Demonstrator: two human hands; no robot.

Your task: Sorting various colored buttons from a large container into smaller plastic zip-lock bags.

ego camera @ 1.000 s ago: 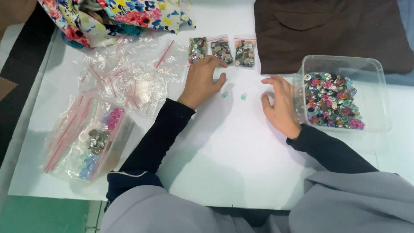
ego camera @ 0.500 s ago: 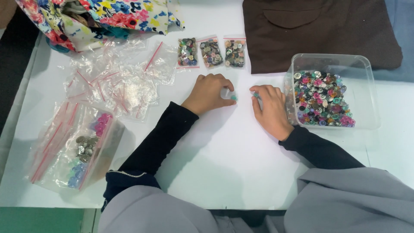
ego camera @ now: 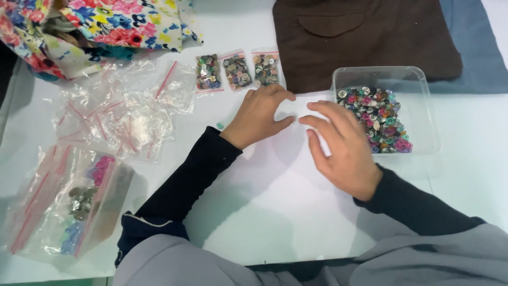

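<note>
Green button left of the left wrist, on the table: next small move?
Probably left hand slides back to pick up the stray green button: it lies alone on the white table, outside the clear tub and the three filled bags.

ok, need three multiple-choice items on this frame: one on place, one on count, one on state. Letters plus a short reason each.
1. Where is the clear tub of buttons?
A. beside the right hand
B. under the floral fabric
C. on the floor

2. How many small filled button bags lie in a row above the left hand?
A. one
B. three
C. six

3. The clear tub is:
A. lidded
B. open, holding mixed buttons
C. tipped over

Answers:
1 A, the tub sits just past the right hand's fingers.
2 B, three bags lie side by side.
3 B, no lid shows and it stands upright with buttons inside.
</note>
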